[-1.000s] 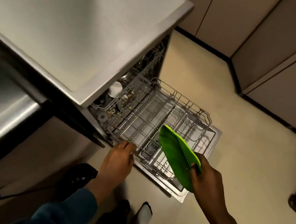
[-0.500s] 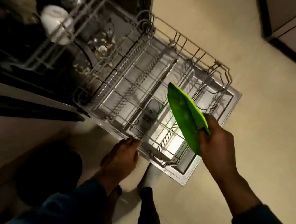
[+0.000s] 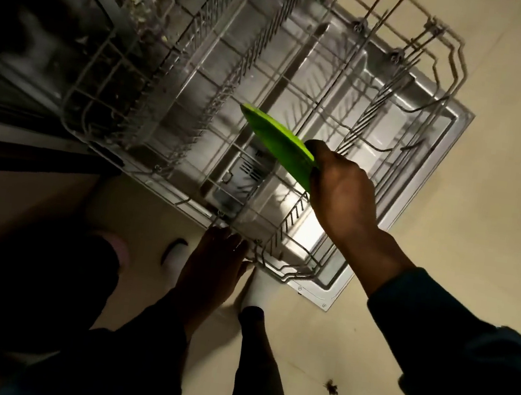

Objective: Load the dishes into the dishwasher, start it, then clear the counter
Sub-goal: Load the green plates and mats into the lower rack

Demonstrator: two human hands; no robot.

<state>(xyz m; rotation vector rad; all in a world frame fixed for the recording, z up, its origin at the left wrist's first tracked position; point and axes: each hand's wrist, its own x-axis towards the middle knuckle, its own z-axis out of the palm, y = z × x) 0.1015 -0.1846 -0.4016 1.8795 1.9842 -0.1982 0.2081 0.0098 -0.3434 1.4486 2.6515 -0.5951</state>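
Right hand point(image 3: 341, 191) pinching the green plate point(image 3: 278, 143) by its near edge, thumb on top, fingers curled under. Plate held on its side, tipped, thin edge down, hanging over the middle of the pulled-out bottom rack point(image 3: 449, 61). Probably held this way so it can slide down between the little wire pegs and stand up. Not touching the wires yet, as far as can be seen.

Left hand point(image 3: 216, 261) low at the near rim of the rack, fingertips point(image 3: 230, 238) at the wire; hard to tell if curled around it or just resting there. Maybe there to keep the rack from rolling.

Rack looks bare of dishes where the light reaches. Open dishwasher door point(image 3: 421, 172) lying flat under it. Dark inside of the dishwasher point(image 3: 42, 36) at top left, with small bits there too blurry to name. White socks point(image 3: 256, 291) right by the door corner. A small dark speck point(image 3: 331, 387) on the floor point(image 3: 480, 226). Tall pegs on both sides could catch the plate.
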